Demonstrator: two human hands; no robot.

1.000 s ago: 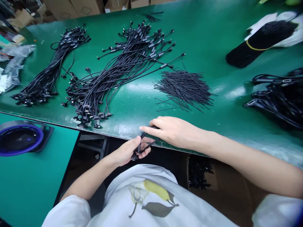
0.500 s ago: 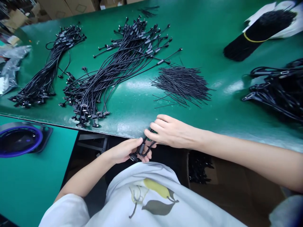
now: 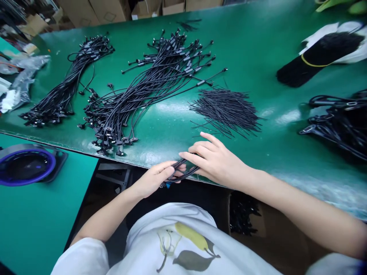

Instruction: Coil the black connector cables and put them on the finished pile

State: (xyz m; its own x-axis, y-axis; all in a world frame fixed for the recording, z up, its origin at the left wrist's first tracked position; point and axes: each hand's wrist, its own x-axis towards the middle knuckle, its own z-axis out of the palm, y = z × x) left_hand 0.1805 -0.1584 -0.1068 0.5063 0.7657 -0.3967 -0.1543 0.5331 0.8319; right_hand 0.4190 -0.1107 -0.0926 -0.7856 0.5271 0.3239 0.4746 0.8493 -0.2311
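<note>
My left hand (image 3: 155, 178) pinches a thin black cable (image 3: 183, 172) at the near edge of the green table (image 3: 258, 46). My right hand (image 3: 218, 160) meets it from the right, with fingers curled on the same cable, which is folded into a loop between the two hands. Just beyond my right hand lies a loose pile of short black ties (image 3: 226, 109). Further left spreads a big heap of black cables with connectors (image 3: 149, 84).
A smaller cable bundle (image 3: 65, 86) lies at the far left of the table. A banded black bundle (image 3: 312, 63) on white material sits at the back right, more cables (image 3: 341, 122) at the right edge. A blue-ringed round device (image 3: 25, 164) rests on the lower teal surface. Cardboard boxes stand behind.
Both hands have shifted slightly up and right along the table edge. The cable between them now lies flatter, folded into a loop, and my right fingers are more stretched out.
</note>
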